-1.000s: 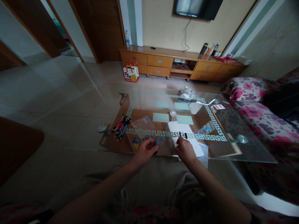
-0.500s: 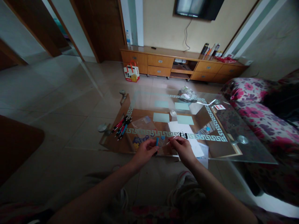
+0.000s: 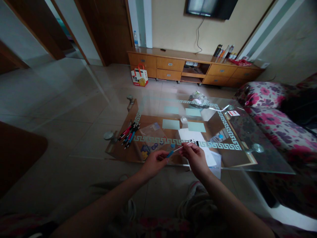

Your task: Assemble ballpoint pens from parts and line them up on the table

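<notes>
My left hand [image 3: 155,163] is closed on a short blue tube [image 3: 170,154] that looks like a pen barrel. In my right hand [image 3: 195,156], thumb and fingers pinch a thin white stick, which looks like a pen refill [image 3: 177,149]. The refill's lower left end meets the upper end of the barrel; whether it is inside cannot be made out. Both hands are above the near edge of the glass table [image 3: 267,165]. Several pens [image 3: 128,135], black, red and blue, lie in a pile on the left. A small black piece [image 3: 197,143] lies just beyond my right hand.
White paper [image 3: 190,135] and a clear plastic bag [image 3: 151,130] lie around the hands. A bagged bundle [image 3: 198,99] sits at the table's far side. A flowered sofa [image 3: 277,125] is on the right; a wooden cabinet [image 3: 169,63] stands behind.
The blue barrel has tipped from upright to slanting toward my right hand. The refill and barrel, apart before, now meet end to end.
</notes>
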Available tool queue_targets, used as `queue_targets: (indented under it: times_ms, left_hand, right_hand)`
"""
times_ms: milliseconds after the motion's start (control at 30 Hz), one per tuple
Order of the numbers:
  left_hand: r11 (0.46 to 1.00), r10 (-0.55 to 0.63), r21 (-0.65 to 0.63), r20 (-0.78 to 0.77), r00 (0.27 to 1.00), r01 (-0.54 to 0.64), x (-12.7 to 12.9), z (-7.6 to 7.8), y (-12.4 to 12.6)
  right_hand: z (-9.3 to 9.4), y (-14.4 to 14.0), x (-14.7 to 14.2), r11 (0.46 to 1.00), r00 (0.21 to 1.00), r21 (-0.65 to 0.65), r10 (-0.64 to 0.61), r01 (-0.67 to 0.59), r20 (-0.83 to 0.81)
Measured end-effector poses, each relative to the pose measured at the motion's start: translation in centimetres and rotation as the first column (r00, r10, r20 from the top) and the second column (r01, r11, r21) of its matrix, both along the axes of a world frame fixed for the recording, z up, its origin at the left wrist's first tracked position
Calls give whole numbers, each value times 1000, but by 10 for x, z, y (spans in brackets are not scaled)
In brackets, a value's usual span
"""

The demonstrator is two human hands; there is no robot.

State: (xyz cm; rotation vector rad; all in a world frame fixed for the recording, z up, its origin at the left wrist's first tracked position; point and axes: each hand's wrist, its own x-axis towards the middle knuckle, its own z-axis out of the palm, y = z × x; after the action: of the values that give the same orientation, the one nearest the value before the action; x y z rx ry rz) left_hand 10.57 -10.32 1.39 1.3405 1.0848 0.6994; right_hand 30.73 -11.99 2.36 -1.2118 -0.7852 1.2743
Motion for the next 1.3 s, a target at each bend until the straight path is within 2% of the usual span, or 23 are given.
queue_targets:
  times_ms: [200, 367, 533, 667, 767, 933, 1133, 1300]
  left_hand:
    - [1000, -21, 14, 2, 1000, 21, 0, -2, -1]
    - [999, -33, 2, 13, 999, 33, -1, -5, -1]
    - [992, -78, -93, 87, 993, 86, -1, -5, -4]
    - [952, -191, -206, 172, 966, 225, 0, 1, -9]
    - [924, -202, -272, 248, 947, 268, 0, 8, -13]
    - [904, -149, -342, 313, 938, 258, -1, 6, -13]
    - [914, -140, -332, 282, 949, 233, -1, 1, -12]
    - [898, -140, -373, 261, 955, 233, -1, 6, -15]
  right_hand:
    - [4, -1, -2, 998, 992, 4, 63, -64, 109]
    - [6, -3, -6, 994, 991, -30, 108, -106, 74]
    - [5, -2, -6, 994, 977, -18, 112, -110, 182]
    - [-2, -1, -5, 995, 993, -48, 93, -90, 72]
    - [-6, -1, -5, 992, 992, -60, 116, -113, 45]
    - [-4, -2, -4, 985, 986, -65, 162, -158, 51]
    - [1, -2, -5, 978, 973, -61, 206, -200, 102]
    - [6, -3, -7, 974, 964, -53, 226, -221, 142]
